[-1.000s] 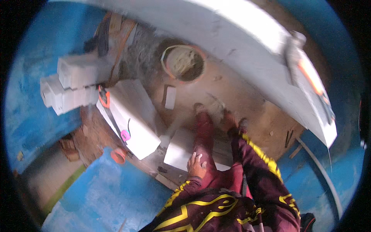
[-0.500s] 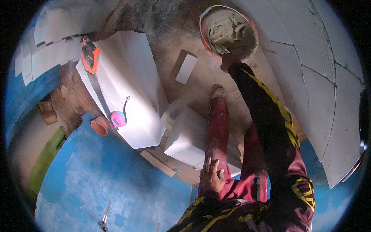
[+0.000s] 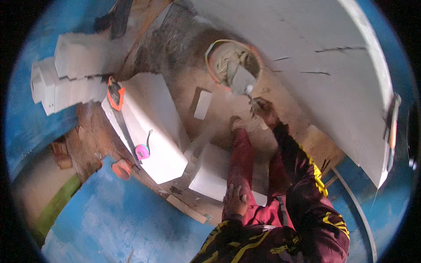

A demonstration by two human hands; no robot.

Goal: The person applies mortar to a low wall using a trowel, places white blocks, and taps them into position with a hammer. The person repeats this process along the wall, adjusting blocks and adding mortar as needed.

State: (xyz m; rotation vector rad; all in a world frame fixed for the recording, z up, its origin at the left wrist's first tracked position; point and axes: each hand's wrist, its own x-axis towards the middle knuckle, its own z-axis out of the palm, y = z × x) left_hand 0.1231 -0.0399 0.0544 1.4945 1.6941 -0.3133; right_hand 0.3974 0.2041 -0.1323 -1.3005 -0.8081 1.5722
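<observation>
My right hand [image 3: 265, 111] is closed round the handle of a trowel [image 3: 242, 80], which carries grey paste on its blade. The blade is over a round bucket [image 3: 258, 65] with an orange-red rim and a pale wire handle. Thick grey mortar [image 3: 221, 59] fills part of the bucket. Down on my left thigh, in dark red trousers, my left hand [image 3: 235, 199] lies with its fingers apart, holding nothing.
Left of my legs, a large white block [image 3: 162, 149] bears an orange-handled handsaw [image 3: 116, 94] and a pink tape measure [image 3: 142, 151]. A small white piece [image 3: 202, 105] lies near the bucket. The pale wall [image 3: 307, 48] rises at right, with a wooden-handled tool [image 3: 393, 133] on its edge.
My right hand has drawn back from the bucket toward me, and the trowel blade has come up out of the mortar. The view has shifted; my left hand remains on the thigh.
</observation>
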